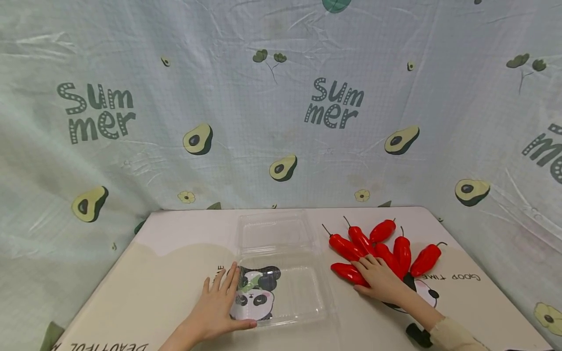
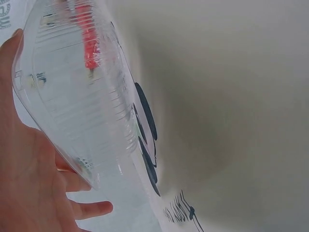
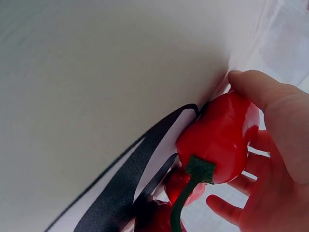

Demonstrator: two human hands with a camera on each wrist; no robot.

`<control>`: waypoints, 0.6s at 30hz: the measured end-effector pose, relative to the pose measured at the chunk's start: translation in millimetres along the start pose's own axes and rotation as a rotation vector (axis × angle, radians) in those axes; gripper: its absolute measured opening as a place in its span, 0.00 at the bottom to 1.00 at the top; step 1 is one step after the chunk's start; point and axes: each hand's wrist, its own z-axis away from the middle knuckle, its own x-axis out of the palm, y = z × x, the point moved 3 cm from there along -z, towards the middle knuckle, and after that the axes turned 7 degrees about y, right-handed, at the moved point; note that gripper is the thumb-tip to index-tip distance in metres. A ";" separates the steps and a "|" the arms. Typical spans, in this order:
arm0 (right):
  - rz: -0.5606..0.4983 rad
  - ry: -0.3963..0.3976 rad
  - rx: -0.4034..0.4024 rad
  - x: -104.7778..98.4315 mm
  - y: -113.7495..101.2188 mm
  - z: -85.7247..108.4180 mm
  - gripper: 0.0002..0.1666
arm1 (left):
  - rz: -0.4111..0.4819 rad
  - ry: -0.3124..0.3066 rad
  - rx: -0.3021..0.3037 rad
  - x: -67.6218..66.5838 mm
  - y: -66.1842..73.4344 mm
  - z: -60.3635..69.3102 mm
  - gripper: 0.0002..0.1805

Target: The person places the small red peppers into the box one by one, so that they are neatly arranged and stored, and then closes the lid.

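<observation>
A clear plastic container (image 1: 303,292) lies on the table with its lid (image 1: 276,233) folded back on the far side. My left hand (image 1: 215,304) rests against the container's left edge, fingers spread and thumb along the near corner; the left wrist view shows this hand (image 2: 38,164) beside the clear wall (image 2: 72,96). On the right, my right hand (image 1: 382,280) has thumb and fingers around a red pepper (image 1: 347,273) at the left of a pile. From the right wrist, this pepper (image 3: 217,135) shows its green stem, with the hand (image 3: 275,159) around its side.
Several other red peppers (image 1: 403,253) with thin stems lie grouped beyond and to the right of my right hand. The table (image 1: 175,273) has printed pandas and lettering. A patterned curtain (image 1: 246,107) hangs behind and at both sides.
</observation>
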 end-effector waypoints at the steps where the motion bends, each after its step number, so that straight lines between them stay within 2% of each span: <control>1: 0.001 0.002 -0.002 0.2 -0.3 -0.1 0.34 | 0.001 -0.007 -0.002 -0.1 -0.3 -0.1 0.64; 11: -0.039 -0.027 0.016 1.4 0.4 1.0 0.36 | 0.000 0.004 -0.002 -1.4 -0.3 0.2 0.63; 18: -0.043 -0.054 0.013 0.3 1.5 0.6 0.36 | 0.021 -0.028 -0.015 -1.4 -0.6 -1.2 0.63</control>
